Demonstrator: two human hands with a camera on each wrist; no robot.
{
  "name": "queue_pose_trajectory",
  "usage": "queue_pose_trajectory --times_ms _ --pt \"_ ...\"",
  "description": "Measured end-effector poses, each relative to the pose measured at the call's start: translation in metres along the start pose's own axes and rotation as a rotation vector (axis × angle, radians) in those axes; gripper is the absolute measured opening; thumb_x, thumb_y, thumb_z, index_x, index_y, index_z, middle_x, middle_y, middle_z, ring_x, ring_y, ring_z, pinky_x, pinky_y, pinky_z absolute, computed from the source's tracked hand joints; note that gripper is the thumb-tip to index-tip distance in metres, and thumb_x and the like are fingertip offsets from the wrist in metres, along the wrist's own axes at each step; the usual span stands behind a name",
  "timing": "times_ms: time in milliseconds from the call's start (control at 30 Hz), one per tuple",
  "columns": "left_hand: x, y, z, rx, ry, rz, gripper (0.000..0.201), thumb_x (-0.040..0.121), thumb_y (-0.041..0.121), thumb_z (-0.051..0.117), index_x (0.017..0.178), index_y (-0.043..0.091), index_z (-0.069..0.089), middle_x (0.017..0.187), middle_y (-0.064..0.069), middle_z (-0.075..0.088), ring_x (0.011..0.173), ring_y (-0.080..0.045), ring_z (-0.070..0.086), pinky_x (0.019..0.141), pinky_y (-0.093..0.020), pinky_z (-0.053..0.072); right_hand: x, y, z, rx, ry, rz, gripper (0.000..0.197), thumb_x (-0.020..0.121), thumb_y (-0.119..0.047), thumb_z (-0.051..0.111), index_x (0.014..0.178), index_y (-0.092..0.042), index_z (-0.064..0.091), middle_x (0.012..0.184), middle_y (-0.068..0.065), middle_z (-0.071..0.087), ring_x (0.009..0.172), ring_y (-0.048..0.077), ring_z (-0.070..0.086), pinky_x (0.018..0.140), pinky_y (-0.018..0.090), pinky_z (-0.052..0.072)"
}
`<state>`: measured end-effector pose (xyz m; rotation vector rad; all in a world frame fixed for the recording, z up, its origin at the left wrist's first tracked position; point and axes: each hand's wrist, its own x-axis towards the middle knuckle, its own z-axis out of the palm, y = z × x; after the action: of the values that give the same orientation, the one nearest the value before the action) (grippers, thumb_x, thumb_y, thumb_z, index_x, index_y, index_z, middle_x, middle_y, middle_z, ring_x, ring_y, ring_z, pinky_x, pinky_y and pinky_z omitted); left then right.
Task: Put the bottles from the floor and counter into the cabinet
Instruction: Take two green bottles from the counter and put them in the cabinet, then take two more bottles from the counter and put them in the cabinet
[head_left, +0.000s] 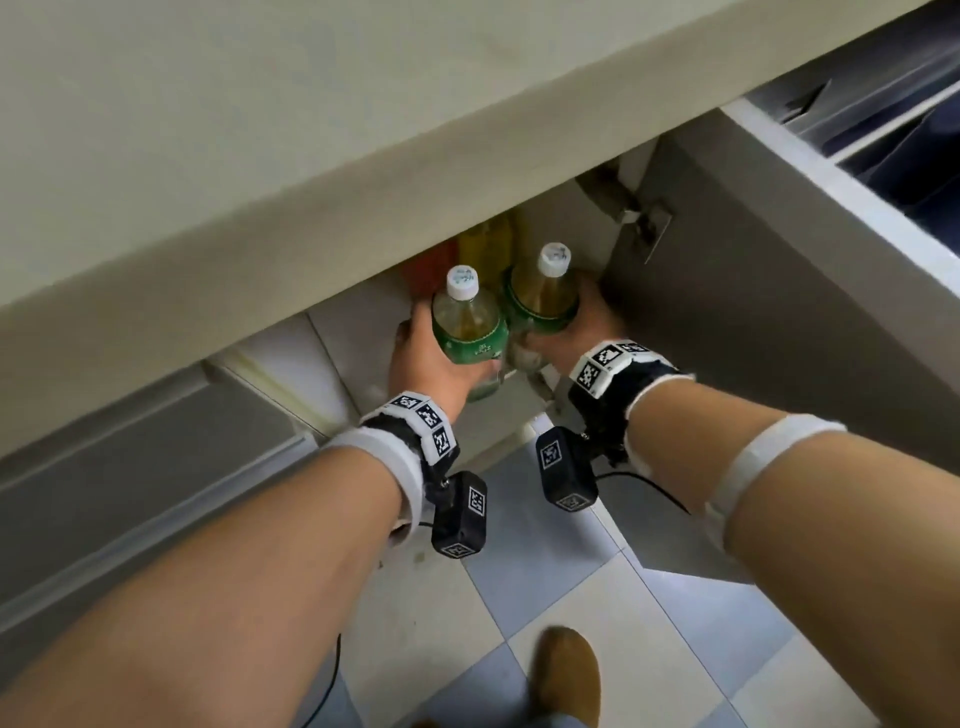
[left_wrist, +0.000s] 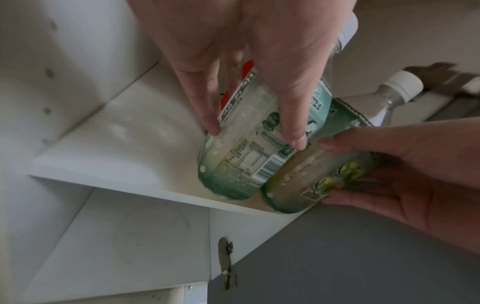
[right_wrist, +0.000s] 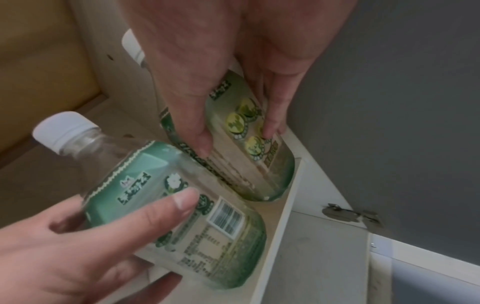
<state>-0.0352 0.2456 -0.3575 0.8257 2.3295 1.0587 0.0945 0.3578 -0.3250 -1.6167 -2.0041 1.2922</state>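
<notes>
Here, the left hand (head_left: 415, 358) wraps its fingers and thumb around a clear plastic bottle (head_left: 467, 325) with a white screw cap, pale yellow-green drink and a green label, its base at the front edge of the white cabinet shelf (left_wrist: 116, 144). The bottle's long axis runs nearly upright, cap uppermost and leaning slightly toward the person. Its label carries a barcode, a white flower emblem and fine print too blurred to read. Just to its right, touching it, the right hand (head_left: 582, 327) clamps a second bottle (head_left: 543, 291) of the same build, cap also up, its label marked with round yellow-green emblems; the lettering is illegible. Behind them stand a red-labelled bottle (head_left: 431, 270) and a yellow bottle (head_left: 485, 249). The grey cabinet door (head_left: 779, 312) hangs open at right.
</notes>
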Motion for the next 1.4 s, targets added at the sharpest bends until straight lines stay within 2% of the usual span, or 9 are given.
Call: queue_pose_trajectory --times_ms 133,333,500,600,733,900,1033,1200,1400 --pt "0.017 -0.022 0.025 -0.089 0.077 0.008 0.106 0.058 0.037 0.093 0.145 0.036 0.034 0.139 -0.002 0.057 0.124 -0.028 0.057 0.101 -0.038 0.049 0.033 0.011 0.019 -0.058 0.030 -0.035 0.075 0.076 -0.042 0.077 0.141 -0.034 0.041 0.132 0.004 0.061 0.119 0.033 0.060 0.094 0.033 0.044" --pt "0.031 -0.030 0.043 -0.149 0.147 -0.006 0.103 0.071 0.030 0.088 0.151 0.038 0.024 0.150 -0.002 0.050 0.134 -0.027 0.051 0.110 -0.044 0.045 0.053 0.034 0.042 0.000 0.106 -0.101 0.087 0.079 -0.028 0.079 0.152 -0.025 0.031 0.144 0.008 0.052 0.131 0.031 0.052 0.106 0.044 0.046" --pt "0.012 -0.023 0.031 -0.126 0.033 -0.063 0.103 0.078 0.025 0.081 0.156 0.038 0.015 0.157 -0.006 0.039 0.141 -0.029 0.043 0.114 -0.040 0.037 0.028 0.039 0.044 -0.072 0.122 -0.081 0.076 0.081 -0.020 0.075 0.143 -0.017 0.031 0.131 0.010 0.057 0.117 0.028 0.059 0.097 0.039 0.050" --pt "-0.022 0.002 0.009 0.040 -0.075 -0.152 0.096 0.078 0.033 0.079 0.155 0.024 0.022 0.153 -0.012 0.033 0.137 -0.031 0.044 0.107 -0.034 0.039 -0.024 0.024 0.023 -0.087 0.121 -0.007 0.066 0.086 -0.021 0.069 0.140 -0.021 0.032 0.132 0.008 0.055 0.115 0.029 0.060 0.095 0.037 0.050" --pt "-0.074 0.061 -0.042 0.186 -0.325 -0.160 0.046 0.086 0.029 0.067 0.131 0.019 0.060 0.134 -0.007 0.059 0.118 -0.027 0.060 0.090 -0.025 0.043 -0.102 -0.026 -0.033 -0.304 0.024 0.079 0.025 0.091 -0.034 0.058 0.112 -0.021 0.059 0.101 0.010 0.070 0.094 0.034 0.068 0.080 0.037 0.056" --pt "-0.120 0.180 -0.126 0.358 -0.587 0.048 0.024 0.090 0.029 0.061 0.109 0.019 0.070 0.113 -0.005 0.073 0.107 -0.028 0.068 0.093 -0.036 0.054 -0.178 -0.126 -0.125 -0.578 -0.068 0.064 0.020 0.088 -0.028 0.052 0.097 -0.019 0.066 0.095 0.010 0.071 0.082 0.033 0.066 0.071 0.034 0.054" --pt "-0.122 0.277 -0.181 0.406 -0.539 0.264 0.024 0.091 0.031 0.057 0.110 0.026 0.070 0.114 0.000 0.074 0.105 -0.025 0.069 0.095 -0.037 0.054 -0.196 -0.204 -0.202 -0.624 0.037 -0.035 0.021 0.091 -0.025 0.049 0.103 -0.017 0.064 0.098 0.010 0.069 0.077 0.030 0.059 0.070 0.033 0.051" --pt "-0.094 0.368 -0.211 0.290 -0.364 0.343 0.026 0.089 0.033 0.063 0.114 0.026 0.060 0.105 0.005 0.070 0.094 -0.019 0.065 0.083 -0.033 0.051 -0.173 -0.255 -0.292 -0.519 0.153 -0.087 0.022 0.089 -0.026 0.054 0.109 -0.020 0.062 0.107 0.005 0.066 0.087 0.025 0.062 0.075 0.033 0.053" --pt "-0.021 0.427 -0.187 0.084 -0.188 0.253 0.075 0.080 0.025 0.078 0.141 0.016 0.035 0.125 -0.009 0.055 0.099 -0.021 0.054 0.086 -0.030 0.042 -0.083 -0.268 -0.354 -0.191 0.205 -0.062 0.075 0.080 -0.036 0.077 0.140 -0.017 0.037 0.134 0.011 0.051 0.110 0.028 0.060 0.078 0.032 0.047"
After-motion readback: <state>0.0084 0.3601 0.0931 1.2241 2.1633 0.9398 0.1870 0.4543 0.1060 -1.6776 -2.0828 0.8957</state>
